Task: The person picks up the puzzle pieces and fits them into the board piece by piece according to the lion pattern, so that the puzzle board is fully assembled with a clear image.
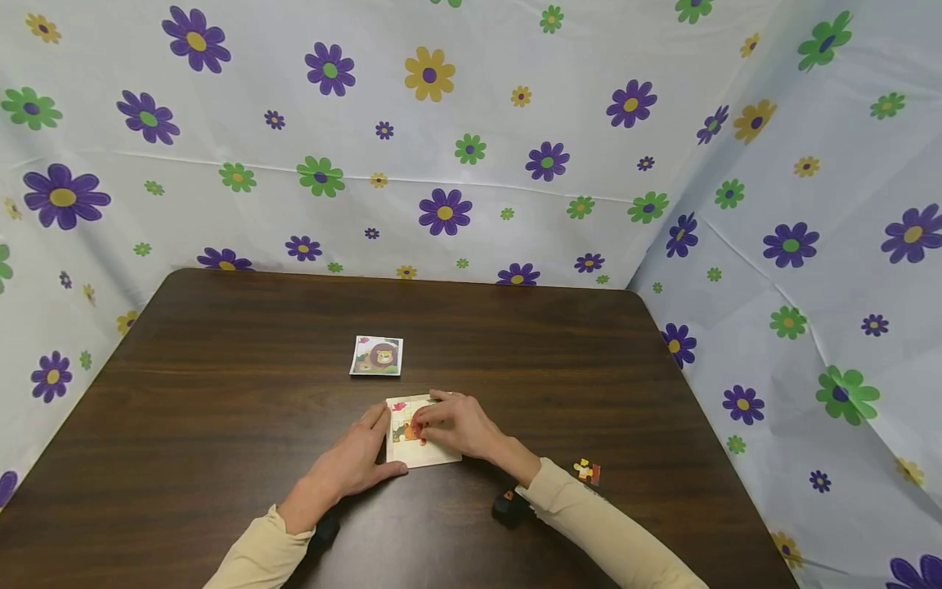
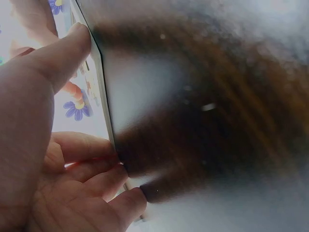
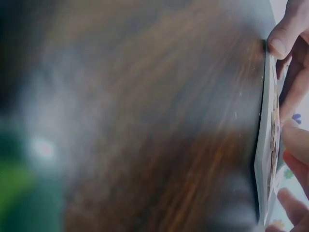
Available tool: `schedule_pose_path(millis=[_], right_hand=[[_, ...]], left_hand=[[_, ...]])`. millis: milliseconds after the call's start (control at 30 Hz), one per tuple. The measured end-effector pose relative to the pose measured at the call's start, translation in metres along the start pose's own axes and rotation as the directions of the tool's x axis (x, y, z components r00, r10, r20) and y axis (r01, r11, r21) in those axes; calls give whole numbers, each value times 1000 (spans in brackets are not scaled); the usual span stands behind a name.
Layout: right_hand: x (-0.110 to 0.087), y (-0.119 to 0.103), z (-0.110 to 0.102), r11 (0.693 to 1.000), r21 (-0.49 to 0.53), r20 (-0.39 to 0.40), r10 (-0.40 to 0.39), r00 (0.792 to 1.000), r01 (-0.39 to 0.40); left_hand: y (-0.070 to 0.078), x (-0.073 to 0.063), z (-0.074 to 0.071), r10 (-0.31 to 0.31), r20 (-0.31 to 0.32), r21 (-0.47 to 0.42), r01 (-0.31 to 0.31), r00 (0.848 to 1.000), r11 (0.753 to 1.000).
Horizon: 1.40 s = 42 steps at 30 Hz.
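Note:
A light wooden puzzle board (image 1: 434,455) lies on the table, with several coloured pieces in its upper left part. My left hand (image 1: 356,454) holds the board at its near left corner, fingers along the left edge and thumb at the near edge. Over the board, my right hand (image 1: 464,425) pinches a dark red puzzle piece (image 1: 418,415) between thumb and fingers, its tips close on the placed pieces. That hand covers the board's right part. In the right wrist view the board (image 3: 263,159) appears edge-on, with the left thumb (image 3: 280,46) at its corner.
Behind the board lies a square picture card (image 1: 377,357) showing a lion. Loose puzzle pieces (image 1: 586,470) lie beside the right forearm. The dark wooden table (image 1: 221,393) is surrounded by flowered curtains (image 1: 471,180). Dark wrist devices (image 1: 508,507) sit under both wrists.

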State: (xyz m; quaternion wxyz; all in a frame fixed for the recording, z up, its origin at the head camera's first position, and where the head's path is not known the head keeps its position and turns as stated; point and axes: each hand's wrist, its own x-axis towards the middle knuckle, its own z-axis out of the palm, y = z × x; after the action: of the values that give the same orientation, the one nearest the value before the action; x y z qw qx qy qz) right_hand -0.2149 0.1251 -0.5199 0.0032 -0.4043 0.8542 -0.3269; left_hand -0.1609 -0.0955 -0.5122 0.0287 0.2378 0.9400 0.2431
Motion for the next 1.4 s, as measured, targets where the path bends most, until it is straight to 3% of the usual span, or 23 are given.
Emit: schedule_pose_path(millis=[133,633,900,1233,1400], right_hand=[[-3,3,2,998,-18,32,58,998,-57],[-1,-4,1,985,-135,92,116,989,-103],[-2,-5,4,978,-149,94,159,983,-144],[-6,-8,8,978,-199,39,77,996,-67],[-8,-9,10,964,-251,36,93,995,-81]], left_hand=[[0,0,0,0,-2,-4,0,1000,1000],[0,0,0,7,-10,-9,-7,1000,1000],[-1,0,0,17,-20,-7,-17,1000,1000],[-1,-1,3,12,-18,-8,-12,1000,1000],[0,-1,3,18,-24,-9,-18,1000,1000]])
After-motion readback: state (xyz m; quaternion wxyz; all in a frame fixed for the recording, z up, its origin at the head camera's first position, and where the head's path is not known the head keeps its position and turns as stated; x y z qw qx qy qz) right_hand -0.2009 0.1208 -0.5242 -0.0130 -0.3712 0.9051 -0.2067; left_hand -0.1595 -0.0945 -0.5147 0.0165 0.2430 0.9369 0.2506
